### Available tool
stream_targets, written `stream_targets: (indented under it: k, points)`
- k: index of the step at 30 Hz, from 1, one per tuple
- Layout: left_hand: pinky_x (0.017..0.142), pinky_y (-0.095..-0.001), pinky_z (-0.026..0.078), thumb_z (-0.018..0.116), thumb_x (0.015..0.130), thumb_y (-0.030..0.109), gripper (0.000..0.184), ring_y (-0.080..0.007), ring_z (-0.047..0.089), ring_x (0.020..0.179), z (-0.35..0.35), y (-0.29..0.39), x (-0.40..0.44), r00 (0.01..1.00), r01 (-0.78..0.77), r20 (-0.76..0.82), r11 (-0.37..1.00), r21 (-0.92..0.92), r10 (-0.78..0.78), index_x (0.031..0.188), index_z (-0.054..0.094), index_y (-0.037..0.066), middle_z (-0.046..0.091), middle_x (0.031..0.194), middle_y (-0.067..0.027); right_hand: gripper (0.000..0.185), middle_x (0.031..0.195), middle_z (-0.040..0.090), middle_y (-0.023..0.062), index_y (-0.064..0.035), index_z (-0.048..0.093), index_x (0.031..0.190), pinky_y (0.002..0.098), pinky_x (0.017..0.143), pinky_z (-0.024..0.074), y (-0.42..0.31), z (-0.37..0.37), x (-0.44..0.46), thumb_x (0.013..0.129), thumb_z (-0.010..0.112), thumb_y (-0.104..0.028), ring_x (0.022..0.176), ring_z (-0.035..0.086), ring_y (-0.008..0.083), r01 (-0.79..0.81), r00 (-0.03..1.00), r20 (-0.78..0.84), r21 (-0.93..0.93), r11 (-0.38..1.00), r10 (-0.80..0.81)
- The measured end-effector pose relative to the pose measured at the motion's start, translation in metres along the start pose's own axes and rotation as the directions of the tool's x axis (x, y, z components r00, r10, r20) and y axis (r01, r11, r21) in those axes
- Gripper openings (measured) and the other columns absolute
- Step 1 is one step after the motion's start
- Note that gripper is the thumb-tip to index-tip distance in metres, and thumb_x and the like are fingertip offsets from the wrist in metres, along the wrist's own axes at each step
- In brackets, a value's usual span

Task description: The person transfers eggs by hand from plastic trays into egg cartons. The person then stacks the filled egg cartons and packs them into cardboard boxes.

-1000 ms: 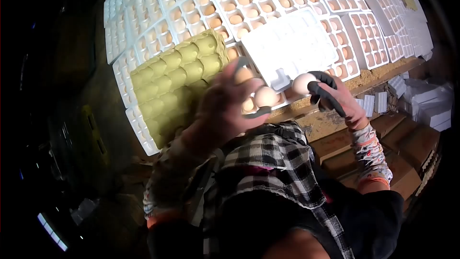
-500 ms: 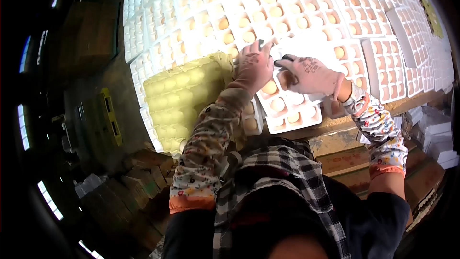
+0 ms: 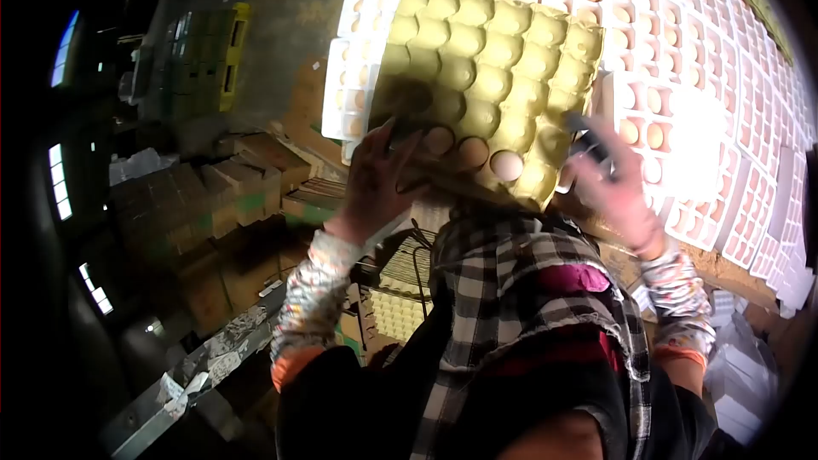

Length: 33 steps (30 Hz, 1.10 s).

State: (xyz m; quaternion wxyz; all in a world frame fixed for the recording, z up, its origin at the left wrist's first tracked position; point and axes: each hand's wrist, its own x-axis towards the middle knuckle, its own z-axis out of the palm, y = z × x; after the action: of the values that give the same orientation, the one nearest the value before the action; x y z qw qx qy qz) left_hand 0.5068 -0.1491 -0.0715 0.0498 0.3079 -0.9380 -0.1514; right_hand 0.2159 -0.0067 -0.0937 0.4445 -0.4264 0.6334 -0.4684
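A yellow-green egg tray [image 3: 490, 77] lies over white trays. Along its near edge sit three eggs: two brownish ones [image 3: 439, 140] [image 3: 473, 153] and a paler one [image 3: 507, 166]. My left hand [image 3: 379, 183], gloved and blurred, is at the tray's near left corner beside these eggs; motion and shadow hide what its fingertips hold, if anything. Just off the tray's right edge is my right hand [image 3: 615, 183], also gloved, with its fingers apart and nothing visible between them.
White trays of eggs [image 3: 656, 13] cover the table to the back and right. Cardboard boxes [image 3: 192, 196] stand at the left, near a metal rail [image 3: 213, 366]. More yellowish trays [image 3: 396, 315] are below the table edge. Plastic-wrapped white items [image 3: 741, 366] lie at the lower right.
The view has swung left, so the yellow-green tray appears further right. My hands have separated from over the white tray, and eggs now show in the yellow-green tray.
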Motion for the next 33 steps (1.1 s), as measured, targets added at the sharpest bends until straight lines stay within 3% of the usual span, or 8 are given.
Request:
stream_targets:
  k: [1,3,7,12,16,21,25,33]
  points:
    - [0.101,-0.0457,0.042,0.079,0.07,0.02,0.062,-0.036,0.049,0.119,0.002,-0.011,0.004,0.995,-0.073,0.063,0.992,-0.1,0.079,0.126,0.055,0.01,0.052,0.129,-0.0136,0.054,0.118,0.059,0.0146,-0.0048,0.048,0.133,0.0384,0.087,0.0507,-0.001,0.029,0.001,0.084,0.067,-0.017,0.1,0.062,0.0297,0.387,0.917,0.09,-0.444,0.808,-0.39]
    - [0.097,-0.043,0.045,0.078,0.071,0.016,0.059,-0.0341,0.052,0.116,0.008,-0.032,0.021,0.968,-0.182,0.142,0.969,-0.169,0.207,0.125,0.056,0.01,0.055,0.126,-0.0133,0.059,0.129,0.053,0.0181,-0.0084,0.049,0.131,0.0412,0.096,0.0438,-0.013,0.071,-0.008,0.079,0.071,-0.025,0.114,0.055,0.0335,0.25,0.955,0.295,-0.832,0.496,0.013]
    - [0.083,-0.0366,0.052,0.073,0.077,0.012,0.044,-0.0277,0.063,0.096,0.008,-0.055,0.039,0.966,-0.239,-0.001,0.885,-0.399,0.26,0.119,0.061,0.006,0.062,0.109,-0.0113,0.061,0.128,0.055,0.0151,-0.0102,0.051,0.13,0.0418,0.096,0.0438,-0.008,0.068,-0.009,0.076,0.074,-0.025,0.114,0.055,0.0348,0.161,0.978,0.209,-0.725,0.67,-0.008]
    - [0.084,-0.0315,0.051,0.066,0.084,0.014,0.034,-0.0207,0.062,0.1,0.011,-0.086,0.046,0.935,0.337,0.34,-0.05,-0.94,-0.098,0.115,0.062,0.001,0.064,0.109,-0.0146,0.055,0.117,0.058,0.0137,-0.0057,0.053,0.123,0.0393,0.086,0.0469,-0.024,0.105,0.0,0.076,0.072,-0.027,0.1,0.058,0.0295,0.104,0.994,0.105,-0.853,0.512,-0.027]
    - [0.081,-0.0406,0.052,0.079,0.073,0.031,0.05,-0.0341,0.062,0.093,0.006,-0.013,0.062,0.896,-0.179,0.388,0.976,-0.127,0.215,0.115,0.061,0.009,0.058,0.105,-0.0207,0.051,0.109,0.062,0.0142,-0.0026,0.057,0.118,0.0389,0.085,0.0487,-0.014,0.092,-0.004,0.075,0.072,-0.025,0.097,0.061,0.0284,0.025,0.998,-0.031,-0.608,0.794,-0.055]
    - [0.077,-0.0391,0.053,0.079,0.068,0.011,0.055,-0.0329,0.064,0.087,0.013,-0.017,0.069,0.967,-0.175,0.084,0.868,-0.465,0.24,0.117,0.055,0.004,0.061,0.101,-0.0161,0.043,0.099,0.067,0.0091,-0.0001,0.06,0.115,0.027,0.076,0.0523,-0.002,0.0,-0.06,0.076,0.074,-0.011,0.085,0.064,0.0142,-0.088,0.865,-0.441,0.336,0.938,0.239]
    - [0.083,-0.0344,0.052,0.072,0.077,0.008,0.053,-0.0258,0.065,0.096,0.025,0.109,0.102,0.964,-0.084,0.077,0.565,-0.821,0.256,0.125,0.05,0.004,0.062,0.106,-0.017,0.04,0.099,0.067,0.0088,0.0002,0.061,0.116,0.0273,0.076,0.0531,0.091,-0.106,-0.102,0.08,0.073,-0.013,0.084,0.064,0.0136,-0.326,0.632,-0.772,-0.18,0.928,0.072]
    - [0.087,-0.0401,0.05,0.064,0.086,0.027,0.046,-0.0359,0.061,0.099,0.164,0.278,0.231,0.914,-0.242,0.288,0.954,-0.179,0.286,0.126,0.054,0.009,0.058,0.115,-0.0195,0.04,0.117,0.059,0.0191,-0.0006,0.058,0.12,0.0407,0.095,0.0442,0.131,-0.19,-0.101,0.085,0.066,-0.017,0.106,0.058,0.0348,-0.181,0.673,-0.711,-0.424,0.887,-0.202]
